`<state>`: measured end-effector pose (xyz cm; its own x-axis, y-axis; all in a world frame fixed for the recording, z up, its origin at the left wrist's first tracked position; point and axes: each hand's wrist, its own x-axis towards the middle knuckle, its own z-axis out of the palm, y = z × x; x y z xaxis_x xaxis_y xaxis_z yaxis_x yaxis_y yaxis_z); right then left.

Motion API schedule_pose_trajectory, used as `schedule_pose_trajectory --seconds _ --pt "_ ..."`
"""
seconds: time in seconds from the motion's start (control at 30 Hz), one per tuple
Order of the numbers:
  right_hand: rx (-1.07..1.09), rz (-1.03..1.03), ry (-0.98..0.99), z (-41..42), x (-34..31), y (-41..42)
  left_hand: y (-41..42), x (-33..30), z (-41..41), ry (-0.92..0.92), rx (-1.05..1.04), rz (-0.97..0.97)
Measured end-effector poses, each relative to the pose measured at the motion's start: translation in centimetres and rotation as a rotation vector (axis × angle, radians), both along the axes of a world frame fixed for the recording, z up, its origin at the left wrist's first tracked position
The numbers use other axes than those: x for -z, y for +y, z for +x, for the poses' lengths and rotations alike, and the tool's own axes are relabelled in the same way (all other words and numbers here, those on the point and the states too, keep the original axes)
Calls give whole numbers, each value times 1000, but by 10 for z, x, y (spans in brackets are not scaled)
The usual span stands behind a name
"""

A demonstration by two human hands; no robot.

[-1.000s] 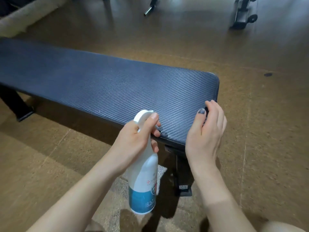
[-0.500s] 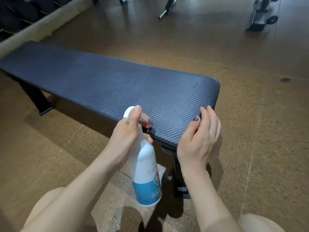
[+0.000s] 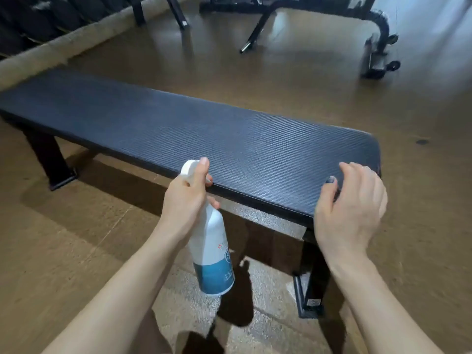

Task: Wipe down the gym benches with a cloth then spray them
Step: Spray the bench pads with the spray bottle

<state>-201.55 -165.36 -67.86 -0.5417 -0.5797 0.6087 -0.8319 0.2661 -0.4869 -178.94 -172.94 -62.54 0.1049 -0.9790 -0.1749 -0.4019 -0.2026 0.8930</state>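
Right now your left hand (image 3: 186, 200) is gripping the neck of the white and blue spray bottle (image 3: 213, 254), index finger lying over its white nozzle head, holding it just off the near edge of the dark ribbed bench (image 3: 204, 134). Your right hand (image 3: 350, 210) is hovering over the bench's near right corner, fingers loosely bent and holding nothing. Black gym equipment (image 3: 378, 34) is standing on the brown floor (image 3: 281, 83) beyond.

The left hand (image 3: 185, 200) is curled round a spray bottle (image 3: 213, 254); the right hand (image 3: 351, 213) is held relaxed, fingers loosely bent.
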Motion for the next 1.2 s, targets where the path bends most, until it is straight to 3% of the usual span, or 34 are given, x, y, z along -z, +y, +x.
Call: schedule_pose_trajectory --seconds 0.23,0.37,0.53,0.87,1.03,1.2 --pt "-417 186 355 157 6 -68 -49 16 84 100 6 -25" --pt "-428 317 505 201 18 -102 -76 19 132 67 0 -58" --pt "-350 287 634 197 29 -115 -106 18 177 65 27 -23" --pt "-278 362 482 215 18 -120 -141 -3 212 30 113 58" --pt "-172 322 309 245 2 -137 -166 -8 228 42 95 7" --pt "-395 275 295 303 -15 -183 -183 -8 249 0 -21 13"
